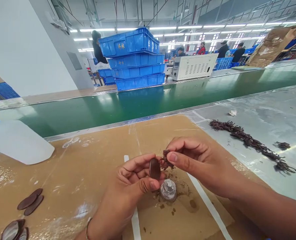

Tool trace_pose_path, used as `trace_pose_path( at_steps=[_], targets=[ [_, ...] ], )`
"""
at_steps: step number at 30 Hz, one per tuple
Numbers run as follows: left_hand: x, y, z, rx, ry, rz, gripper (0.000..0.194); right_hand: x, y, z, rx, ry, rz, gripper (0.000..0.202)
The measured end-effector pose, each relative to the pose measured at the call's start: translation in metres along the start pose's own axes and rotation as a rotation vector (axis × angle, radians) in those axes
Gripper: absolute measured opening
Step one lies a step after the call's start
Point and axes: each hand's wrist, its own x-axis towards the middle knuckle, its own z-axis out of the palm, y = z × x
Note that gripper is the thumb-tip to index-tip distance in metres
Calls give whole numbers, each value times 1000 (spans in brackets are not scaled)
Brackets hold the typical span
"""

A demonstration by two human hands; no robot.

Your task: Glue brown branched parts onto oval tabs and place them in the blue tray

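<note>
My left hand (135,183) grips a brown oval piece (154,169) between thumb and fingers, its flat face turned toward the right. My right hand (190,160) pinches a small dark brown branching piece (165,160) right beside the oval's edge; whether the two touch is hard to tell. Just below both hands, a small clear glass pot (168,190) stands on the brown board, with dark drops around it. Loose brown ovals (30,201) lie at the left. A long row of dark branching pieces (247,139) stretches over the grey table at the right.
A white plastic bottle (20,141) lies at the left. Behind the board (103,143) runs a green conveyor belt (93,111). Beyond it are stacked blue crates (135,63), a white metal box (195,66) and several people in the background.
</note>
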Motion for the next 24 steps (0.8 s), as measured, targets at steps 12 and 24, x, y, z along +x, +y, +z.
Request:
trace_pose_path(
  at_steps=[12, 24],
  targets=[
    [3, -6, -2, -18, -8, 4, 36, -4, 0, 1, -268, -38, -70, 4],
    [2, -5, -5, 2, -53, 23, 33, -5, 4, -3, -481, -72, -203, 5]
  ],
)
